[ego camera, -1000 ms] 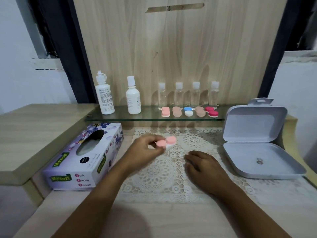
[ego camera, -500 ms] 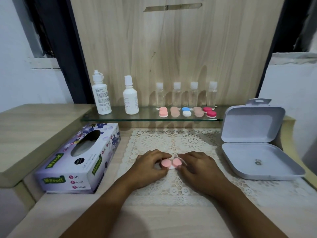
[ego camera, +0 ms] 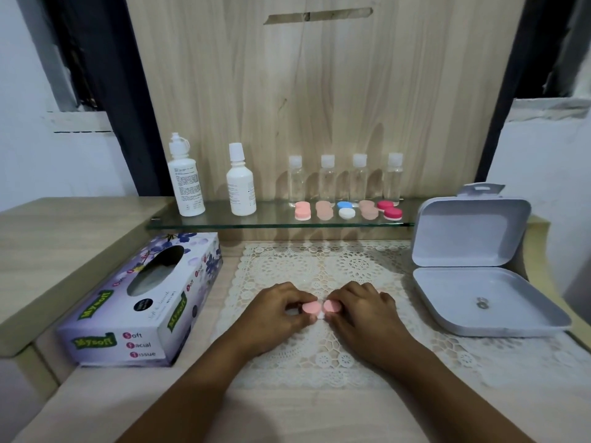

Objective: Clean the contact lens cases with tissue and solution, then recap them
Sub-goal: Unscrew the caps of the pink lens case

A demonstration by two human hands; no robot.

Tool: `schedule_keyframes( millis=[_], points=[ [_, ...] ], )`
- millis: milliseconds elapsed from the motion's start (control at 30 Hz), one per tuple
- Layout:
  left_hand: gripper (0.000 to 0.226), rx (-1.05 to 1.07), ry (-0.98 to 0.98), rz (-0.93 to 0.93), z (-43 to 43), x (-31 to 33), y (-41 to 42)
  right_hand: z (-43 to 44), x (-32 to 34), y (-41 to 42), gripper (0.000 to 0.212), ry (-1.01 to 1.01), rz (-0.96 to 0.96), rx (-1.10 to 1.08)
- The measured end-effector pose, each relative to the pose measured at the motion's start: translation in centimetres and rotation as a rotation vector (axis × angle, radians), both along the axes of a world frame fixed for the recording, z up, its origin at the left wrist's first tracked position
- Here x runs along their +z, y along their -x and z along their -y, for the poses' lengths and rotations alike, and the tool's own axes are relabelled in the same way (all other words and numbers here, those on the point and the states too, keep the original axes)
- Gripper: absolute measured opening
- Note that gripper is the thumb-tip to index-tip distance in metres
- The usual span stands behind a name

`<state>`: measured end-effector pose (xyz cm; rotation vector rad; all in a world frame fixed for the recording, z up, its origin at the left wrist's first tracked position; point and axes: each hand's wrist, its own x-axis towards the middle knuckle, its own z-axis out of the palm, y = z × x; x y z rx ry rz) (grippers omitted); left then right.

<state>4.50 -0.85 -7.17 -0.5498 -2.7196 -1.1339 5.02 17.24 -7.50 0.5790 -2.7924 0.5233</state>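
A pink contact lens case with two round caps sits low over the lace mat. My left hand pinches its left cap and my right hand pinches its right cap. Several more lens cases in pink, peach, blue-white and magenta line the glass shelf. Two white solution bottles stand at the shelf's left. A purple tissue box lies to the left of my hands.
Several small clear bottles stand behind the cases on the shelf. An open grey plastic box with two small metal pieces inside sits at the right. A raised wooden ledge runs along the left.
My left hand brought the pink case down from mid-air toward me onto the mat. My right hand moved in and took hold of the case's right cap.
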Motion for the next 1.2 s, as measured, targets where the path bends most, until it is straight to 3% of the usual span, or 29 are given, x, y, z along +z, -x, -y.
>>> schedule_keyframes(
  millis=[100, 233, 400, 500, 633, 767, 867, 1200],
  points=[
    [0.024, 0.041, -0.004, -0.029, -0.28, -0.05, -0.07, 0.00, -0.02, -0.10, 0.048, -0.009, 0.004, -0.003],
    [0.024, 0.080, -0.008, -0.039, -0.47, -0.19, -0.15, 0.07, -0.06, -0.07, 0.051, -0.004, -0.003, -0.010],
    [0.044, -0.007, 0.115, -0.029, -0.09, -0.27, -0.15, -0.02, -0.07, -0.11, 0.048, -0.004, -0.004, -0.003],
    [0.033, -0.028, 0.108, -0.035, 0.14, -0.16, -0.07, -0.18, -0.14, -0.11, 0.035, 0.010, -0.004, 0.004],
    [0.015, 0.017, 0.059, -0.070, 0.03, -0.37, 0.01, -0.19, -0.15, -0.09, 0.033, 0.032, -0.008, 0.007],
    [0.039, 0.044, 0.170, -0.135, -0.08, -0.85, -0.10, -0.27, -0.19, -0.06, 0.030, 0.062, -0.012, 0.011],
    [0.063, -0.050, 0.201, -0.125, 0.14, -0.77, -0.24, -0.23, -0.09, -0.09, 0.030, 0.071, -0.013, 0.011],
    [0.030, -0.021, 0.086, -0.109, 0.05, -0.50, 0.08, -0.29, -0.24, -0.15, 0.029, 0.075, -0.031, 0.011]
  ],
)
